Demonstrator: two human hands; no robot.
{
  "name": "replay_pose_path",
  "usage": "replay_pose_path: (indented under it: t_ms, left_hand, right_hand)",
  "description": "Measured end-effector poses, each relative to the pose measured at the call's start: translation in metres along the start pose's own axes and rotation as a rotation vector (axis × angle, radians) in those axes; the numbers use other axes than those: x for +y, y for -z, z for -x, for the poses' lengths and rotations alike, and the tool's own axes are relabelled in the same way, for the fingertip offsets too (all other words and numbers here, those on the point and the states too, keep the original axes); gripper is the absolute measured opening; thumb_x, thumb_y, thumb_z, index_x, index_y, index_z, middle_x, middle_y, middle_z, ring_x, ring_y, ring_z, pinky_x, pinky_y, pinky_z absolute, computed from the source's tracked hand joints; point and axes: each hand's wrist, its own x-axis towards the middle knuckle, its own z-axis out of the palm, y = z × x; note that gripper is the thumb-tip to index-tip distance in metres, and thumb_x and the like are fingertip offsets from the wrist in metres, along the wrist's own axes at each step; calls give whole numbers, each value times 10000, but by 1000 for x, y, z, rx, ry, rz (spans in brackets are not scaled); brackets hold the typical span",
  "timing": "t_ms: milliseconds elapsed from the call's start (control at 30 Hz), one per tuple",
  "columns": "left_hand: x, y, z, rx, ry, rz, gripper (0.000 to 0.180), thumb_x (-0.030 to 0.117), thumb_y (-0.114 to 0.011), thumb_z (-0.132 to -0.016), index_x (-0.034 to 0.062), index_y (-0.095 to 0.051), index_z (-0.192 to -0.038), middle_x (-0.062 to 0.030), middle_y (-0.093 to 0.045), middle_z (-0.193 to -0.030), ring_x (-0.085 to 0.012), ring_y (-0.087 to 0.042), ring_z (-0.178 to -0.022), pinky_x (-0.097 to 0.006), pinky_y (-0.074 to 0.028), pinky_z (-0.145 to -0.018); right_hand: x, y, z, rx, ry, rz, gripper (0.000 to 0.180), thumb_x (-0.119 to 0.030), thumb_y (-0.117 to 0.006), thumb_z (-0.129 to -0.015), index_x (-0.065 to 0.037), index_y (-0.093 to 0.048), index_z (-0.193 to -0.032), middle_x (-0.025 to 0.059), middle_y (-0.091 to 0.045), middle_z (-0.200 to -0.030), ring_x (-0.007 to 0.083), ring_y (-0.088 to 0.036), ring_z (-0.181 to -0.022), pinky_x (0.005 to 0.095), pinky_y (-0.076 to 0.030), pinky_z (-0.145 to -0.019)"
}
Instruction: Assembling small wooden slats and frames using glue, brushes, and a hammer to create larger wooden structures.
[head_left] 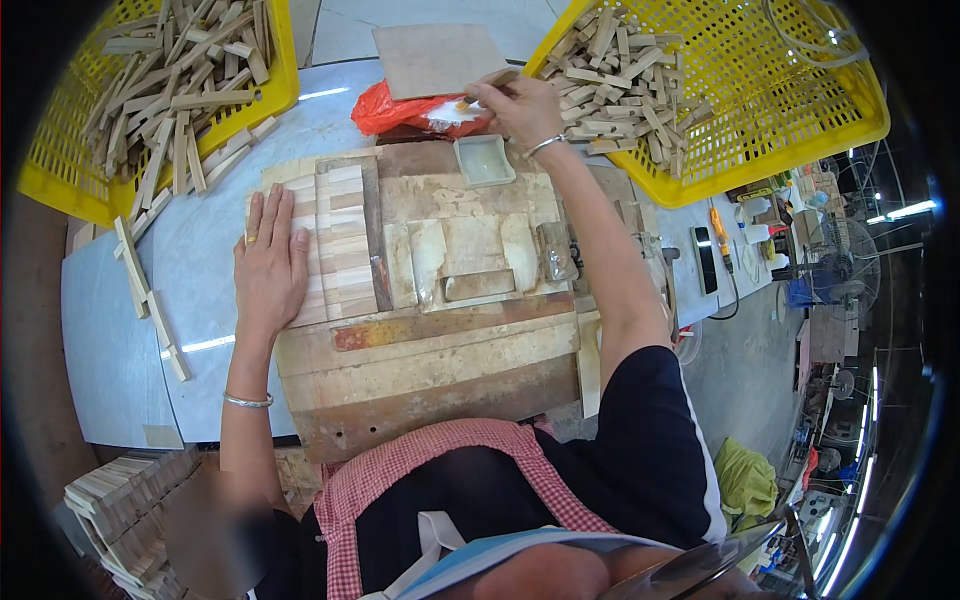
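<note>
My left hand (268,262) lies flat, fingers stretched out, on the left side of a panel of pale wooden strips (345,235) set side by side. The panel rests on a worn wooden work board (430,355). My right hand (525,108) reaches to the far side, fingers pinched together over a red plastic bag (385,112) with something white in it. A small brownish piece shows at the fingertips, but the fingers hide most of it. Just nearer than that hand stands a small translucent square dish (484,161). A flat brown board (440,58) lies partly over the bag.
Yellow baskets (283,75) (690,193) of loose wooden sticks stand at the far left and far right. Several sticks (150,290) trail along the table's left side. A phone (705,260) and an orange-handled tool (718,232) lie at right. Stacked wood (130,510) stands lower left.
</note>
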Motion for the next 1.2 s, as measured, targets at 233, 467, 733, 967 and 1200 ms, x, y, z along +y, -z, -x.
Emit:
replay_pose_path:
  t_ms: [233, 467, 733, 967, 1200]
  left_hand:
    - [0, 1, 0, -4, 13, 17, 475, 313, -356, -991, 105, -378, -1418, -63, -328, -1494, -250, -229, -1412, -485, -290, -1067]
    - [0, 0, 0, 0, 7, 20, 475, 308, -363, -990, 106, -375, -1420, -61, -326, -1496, -241, -225, -1414, -484, -301, -1060]
    - [0, 1, -1, 1, 5, 39, 476, 301, -390, -981, 95, -385, -1410, -69, -328, -1495, -249, -231, -1412, -480, -311, -1051]
    - [0, 0, 0, -1, 7, 7, 477, 310, -385, -983, 93, -387, -1409, -66, -327, -1496, -248, -229, -1413, -473, -311, -1052]
    - [1, 1, -1, -10, 8, 32, 481, 317, -384, -984, 98, -382, -1413, -60, -321, -1499, -244, -226, -1414, -464, -308, -1057]
  right_hand:
    - [-2, -11, -7, -65, -37, 77, 330, -314, -723, -797, 16, -716, -801, 86, -678, -660, 103, -632, -532, 229, -505, -521]
    - [-7, -10, -8, -27, -155, -83, 346, -324, -728, -806, 18, -699, -765, 71, -643, -607, 94, -594, -480, 206, -480, -440]
    - [-8, -4, -10, -44, -253, -207, 379, -333, -716, -816, 29, -669, -715, 77, -624, -572, 98, -566, -439, 206, -460, -414]
    - [-11, -9, -11, -14, -325, -212, 334, -291, -715, -821, 27, -664, -732, 73, -617, -573, 100, -553, -423, 213, -448, -395]
    - [4, -11, -16, 40, -313, -299, 298, -260, -691, -842, 21, -652, -750, 66, -618, -593, 102, -541, -411, 214, -434, -380]
